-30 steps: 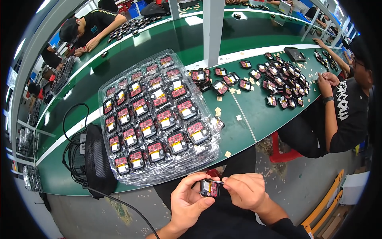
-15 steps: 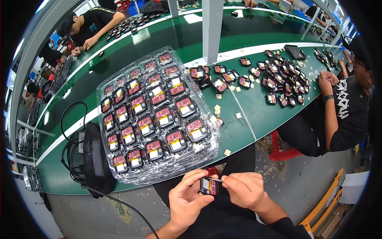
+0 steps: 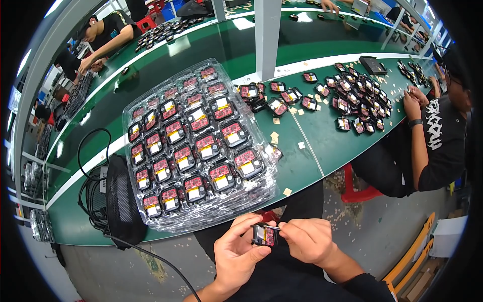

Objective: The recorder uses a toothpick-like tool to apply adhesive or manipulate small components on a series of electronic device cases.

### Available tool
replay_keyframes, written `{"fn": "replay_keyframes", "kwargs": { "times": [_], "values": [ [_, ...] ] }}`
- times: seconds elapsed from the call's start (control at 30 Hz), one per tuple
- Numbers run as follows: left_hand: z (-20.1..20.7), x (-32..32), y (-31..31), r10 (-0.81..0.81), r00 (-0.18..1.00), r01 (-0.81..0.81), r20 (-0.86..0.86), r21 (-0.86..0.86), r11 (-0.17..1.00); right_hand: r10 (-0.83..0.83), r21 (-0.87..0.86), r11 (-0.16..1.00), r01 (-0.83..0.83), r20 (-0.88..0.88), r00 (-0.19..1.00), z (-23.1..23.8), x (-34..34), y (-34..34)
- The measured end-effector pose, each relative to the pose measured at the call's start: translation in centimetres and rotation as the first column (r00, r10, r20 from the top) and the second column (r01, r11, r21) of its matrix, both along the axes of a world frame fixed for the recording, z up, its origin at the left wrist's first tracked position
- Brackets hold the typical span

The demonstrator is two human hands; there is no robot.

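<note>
Your left hand [image 3: 235, 256] pinched small gadget [image 3: 264, 235] by its sides, just off near edge of table [image 3: 302, 173]. Your right hand [image 3: 308, 240] gripped thin metal tool [image 3: 273, 227], tip at gadget's upper side; contact unclear. Slipped tip could have scratched red board [image 3: 270, 236] or nicked silver block [image 3: 258, 233]; loose pinch could have dropped gadget to floor [image 3: 362, 246].
</note>
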State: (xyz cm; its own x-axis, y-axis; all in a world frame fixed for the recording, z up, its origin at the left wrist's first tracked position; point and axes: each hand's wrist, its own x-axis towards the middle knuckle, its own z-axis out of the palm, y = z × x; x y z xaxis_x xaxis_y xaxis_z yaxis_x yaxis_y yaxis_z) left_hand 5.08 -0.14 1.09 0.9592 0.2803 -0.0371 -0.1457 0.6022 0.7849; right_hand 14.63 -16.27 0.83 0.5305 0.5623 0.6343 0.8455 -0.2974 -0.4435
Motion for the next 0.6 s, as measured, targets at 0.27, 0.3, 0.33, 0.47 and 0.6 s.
{"fn": "replay_keyframes", "kwargs": {
  "times": [0.27,0.3,0.33,0.47,0.6],
  "values": [
    [0.3,-0.5,1.0,0.070,0.997,-0.069,-0.007,0.100,0.993,0.120,0.074,0.991,-0.111,-0.128,0.985,0.9,1.5,0.8],
    [0.7,-0.7,1.2,0.113,0.994,-0.112,-0.004,0.123,0.986,0.108,0.075,0.992,-0.099,-0.122,0.987,0.9,1.9,0.7],
    [1.2,-0.9,1.6,0.158,0.987,-0.158,0.014,0.163,0.974,0.027,0.170,0.986,0.004,-0.182,0.983,0.4,2.4,0.6],
    [3.3,-0.5,4.0,0.193,0.978,-0.209,0.081,0.301,0.931,-0.195,0.149,0.946,0.289,-0.449,0.872,-2.3,6.2,0.8],
    [5.4,2.7,8.1,0.137,0.967,-0.248,0.217,0.661,0.708,-0.373,-0.067,0.927,0.368,-0.243,0.896,-3.5,8.5,2.3]
  ]
}}
